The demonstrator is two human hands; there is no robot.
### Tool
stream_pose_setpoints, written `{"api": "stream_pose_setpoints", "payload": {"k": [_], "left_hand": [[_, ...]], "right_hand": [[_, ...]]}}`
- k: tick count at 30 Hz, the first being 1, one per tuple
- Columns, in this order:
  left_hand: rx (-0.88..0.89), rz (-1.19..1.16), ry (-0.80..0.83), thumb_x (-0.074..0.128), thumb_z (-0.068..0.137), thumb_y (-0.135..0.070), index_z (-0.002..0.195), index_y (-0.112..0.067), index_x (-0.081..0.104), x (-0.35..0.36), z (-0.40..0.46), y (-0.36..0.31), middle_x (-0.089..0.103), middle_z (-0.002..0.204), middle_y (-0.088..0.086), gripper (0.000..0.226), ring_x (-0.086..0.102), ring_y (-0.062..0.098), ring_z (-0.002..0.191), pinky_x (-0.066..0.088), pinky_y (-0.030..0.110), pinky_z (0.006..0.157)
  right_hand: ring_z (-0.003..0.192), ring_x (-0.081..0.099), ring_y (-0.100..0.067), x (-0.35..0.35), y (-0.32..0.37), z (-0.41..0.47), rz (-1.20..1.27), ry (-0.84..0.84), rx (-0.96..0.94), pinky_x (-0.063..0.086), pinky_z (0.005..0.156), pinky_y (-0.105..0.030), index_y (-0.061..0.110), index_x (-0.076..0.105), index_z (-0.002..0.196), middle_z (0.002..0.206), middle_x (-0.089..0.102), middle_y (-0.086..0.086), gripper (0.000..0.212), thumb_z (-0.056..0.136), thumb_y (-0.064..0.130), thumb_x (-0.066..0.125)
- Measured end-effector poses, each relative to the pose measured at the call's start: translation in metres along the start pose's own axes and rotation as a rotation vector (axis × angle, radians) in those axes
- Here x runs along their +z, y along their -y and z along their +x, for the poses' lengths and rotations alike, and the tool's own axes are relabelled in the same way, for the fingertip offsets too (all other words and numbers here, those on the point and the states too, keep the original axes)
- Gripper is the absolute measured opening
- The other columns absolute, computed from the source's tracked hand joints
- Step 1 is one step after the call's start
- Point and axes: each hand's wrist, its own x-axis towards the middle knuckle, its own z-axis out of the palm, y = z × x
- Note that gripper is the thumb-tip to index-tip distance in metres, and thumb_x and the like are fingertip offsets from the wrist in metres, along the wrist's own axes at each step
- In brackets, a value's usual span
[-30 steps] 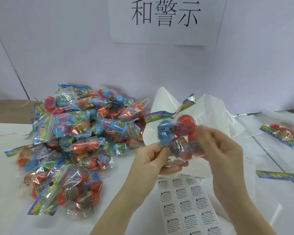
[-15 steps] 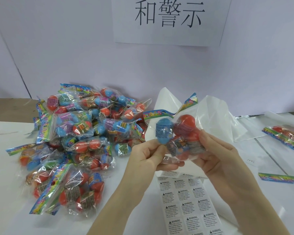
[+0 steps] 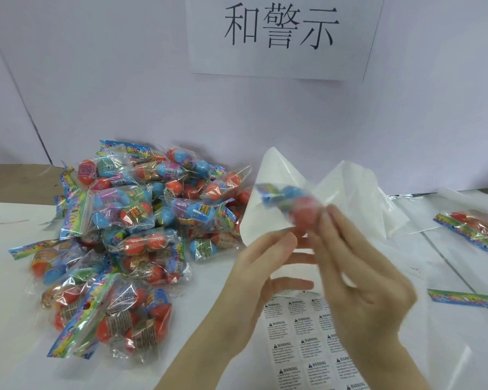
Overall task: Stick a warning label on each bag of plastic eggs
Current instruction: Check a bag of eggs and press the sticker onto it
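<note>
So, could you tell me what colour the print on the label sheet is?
Black on white label sheet, head view.

a blurred bag of plastic eggs (image 3: 289, 208) is being held tilted above the label sheet (image 3: 310, 342), which is lying at the tabletop's near edge.

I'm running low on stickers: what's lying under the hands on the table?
Under the left hand and right hand lies the warning label sheet, several rows showing. Its upper edge and right side are covered by the hands and forearms, so the number of labels left can't be told.
</note>
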Motion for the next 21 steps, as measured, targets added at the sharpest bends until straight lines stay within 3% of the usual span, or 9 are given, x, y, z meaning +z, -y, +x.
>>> {"api": "stream_pose_setpoints", "payload": {"k": [3, 6, 9, 12, 15, 18, 21], "left_hand": [[-0.028, -0.109, 0.011, 0.071, 0.07, -0.033, 0.099, -0.019, 0.073, 0.0, -0.002, 0.0, 0.07, 0.109, 0.007, 0.032, 0.066, 0.016, 0.101, 0.054, 0.025, 0.078], [-0.004, -0.088, -0.14, 0.075, 0.069, -0.026, 0.087, -0.022, 0.075, -0.005, 0.0, -0.005, 0.073, 0.094, 0.002, 0.018, 0.069, 0.015, 0.09, 0.056, 0.025, 0.074], [0.033, -0.01, -0.205, 0.085, 0.059, -0.024, 0.076, -0.023, 0.076, -0.007, 0.002, -0.01, 0.072, 0.081, 0.001, 0.02, 0.067, 0.011, 0.071, 0.051, 0.022, 0.064], [0.056, 0.119, -0.189, 0.076, 0.065, -0.023, 0.068, -0.02, 0.074, -0.007, 0.002, -0.012, 0.065, 0.063, -0.001, 0.005, 0.055, 0.007, 0.051, 0.038, 0.014, 0.046], [0.044, 0.171, -0.129, 0.071, 0.063, -0.021, 0.068, -0.019, 0.073, -0.009, 0.0, -0.012, 0.063, 0.062, 0.002, 0.006, 0.051, 0.013, 0.056, 0.035, 0.015, 0.047], [0.043, 0.16, -0.068, 0.074, 0.059, -0.015, 0.071, -0.021, 0.076, -0.009, -0.001, -0.014, 0.069, 0.067, -0.001, 0.013, 0.062, 0.012, 0.063, 0.045, 0.016, 0.054], [0.072, 0.221, -0.037, 0.079, 0.062, -0.01, 0.071, -0.022, 0.077, -0.008, -0.001, -0.014, 0.07, 0.064, -0.006, 0.015, 0.065, 0.003, 0.058, 0.047, 0.012, 0.053]], "right_hand": [[0.107, 0.064, -0.023, 0.003, 0.004, -0.005, -0.004, 0.217, -0.18, 0.053, 0.089, -0.03, 0.0, 0.071, 0.094, 0.114, 0.062, -0.016, 0.019, 0.086, 0.013, 0.06], [0.105, 0.065, -0.015, 0.002, 0.013, -0.005, 0.187, 0.287, -0.122, 0.053, 0.086, -0.025, 0.003, 0.073, 0.09, 0.109, 0.065, -0.007, 0.018, 0.082, 0.015, 0.063], [0.087, 0.067, -0.008, -0.003, 0.017, 0.0, 0.303, 0.166, 0.047, 0.054, 0.072, -0.021, 0.013, 0.068, 0.093, 0.096, 0.069, 0.002, 0.014, 0.081, 0.016, 0.062], [0.085, 0.06, -0.008, -0.008, 0.016, 0.009, 0.315, 0.119, 0.408, 0.048, 0.068, -0.017, 0.033, 0.061, 0.104, 0.098, 0.066, 0.011, 0.034, 0.071, 0.037, 0.068], [0.083, 0.065, -0.015, -0.01, 0.01, 0.016, 0.648, 0.379, 0.839, 0.052, 0.07, -0.024, 0.03, 0.068, 0.103, 0.098, 0.071, 0.002, 0.048, 0.056, 0.041, 0.073], [0.069, 0.067, -0.021, -0.014, 0.007, 0.019, 0.824, 0.556, 0.931, 0.052, 0.061, -0.023, 0.016, 0.074, 0.086, 0.077, 0.072, -0.011, 0.034, 0.057, 0.032, 0.072], [0.062, 0.064, -0.012, -0.014, 0.007, 0.021, 0.748, 0.503, 0.936, 0.05, 0.056, -0.02, 0.019, 0.073, 0.075, 0.067, 0.069, -0.001, 0.027, 0.05, 0.028, 0.068]]}}
